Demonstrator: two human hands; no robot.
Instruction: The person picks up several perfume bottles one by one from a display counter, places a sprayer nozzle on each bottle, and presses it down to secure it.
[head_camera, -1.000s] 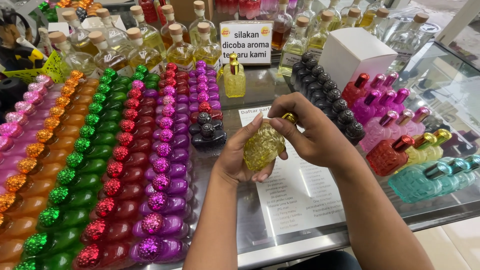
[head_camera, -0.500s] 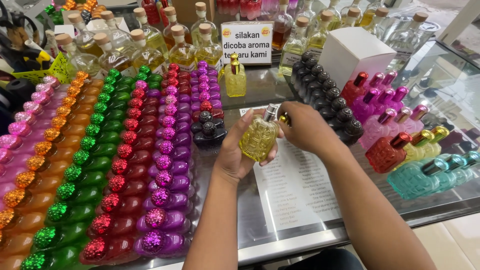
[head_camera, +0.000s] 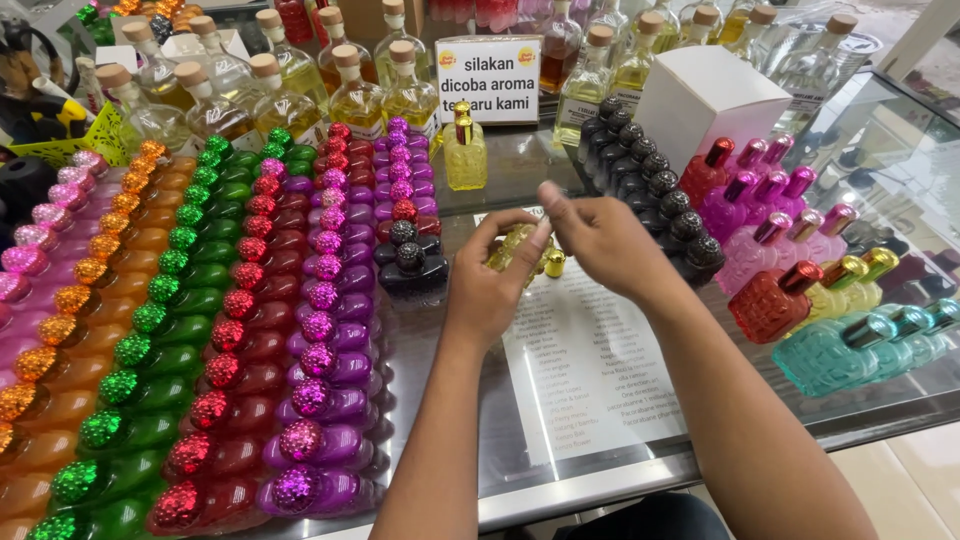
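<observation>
Two hands work a small yellow perfume bottle above a glass counter

Nearest, a printed paper sheet lies flat on the glass counter; above it the left hand curls around the yellow perfume bottle, which is tilted and mostly hidden by the fingers, its gold cap poking out on the right. The right hand sits just beside it, fingers loosely bent, fingertips meeting the left thumb over the bottle's top; whether they grip it I cannot tell. To the left run rows of purple, red, green and orange bottles. Right stand pink and teal bottles. Farther back stand black-capped bottles, a white box and a sign card
</observation>
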